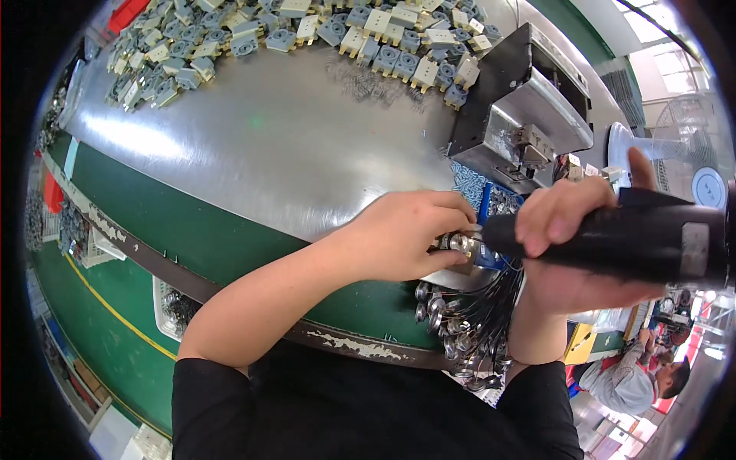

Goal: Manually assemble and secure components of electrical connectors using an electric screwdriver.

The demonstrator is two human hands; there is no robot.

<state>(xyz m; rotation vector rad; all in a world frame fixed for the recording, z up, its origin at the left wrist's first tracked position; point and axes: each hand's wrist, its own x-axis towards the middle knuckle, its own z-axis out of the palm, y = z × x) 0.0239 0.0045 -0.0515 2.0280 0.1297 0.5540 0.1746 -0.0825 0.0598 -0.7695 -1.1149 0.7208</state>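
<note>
My right hand (567,218) is wrapped round a thick black electric screwdriver (644,241), whose narrower end points left toward my other hand. My left hand (418,234) is closed, thumb and fingers pinching a small metal part with a beige side (461,247) at the table's front edge. The fingers hide much of that part. Just beyond it stands a blue tray (486,201) of small metal pieces, beside a heap of bluish screws (466,179). Below my hands hangs a bundle of black leads with round silver ends (456,330).
A metal-cased machine (521,115) stands at the right of the steel table (268,153). Grey and beige switch-like blocks (376,34) are heaped along the far side, with loose springs (376,86) near them. A fan (682,146) and another person (629,383) are at the right.
</note>
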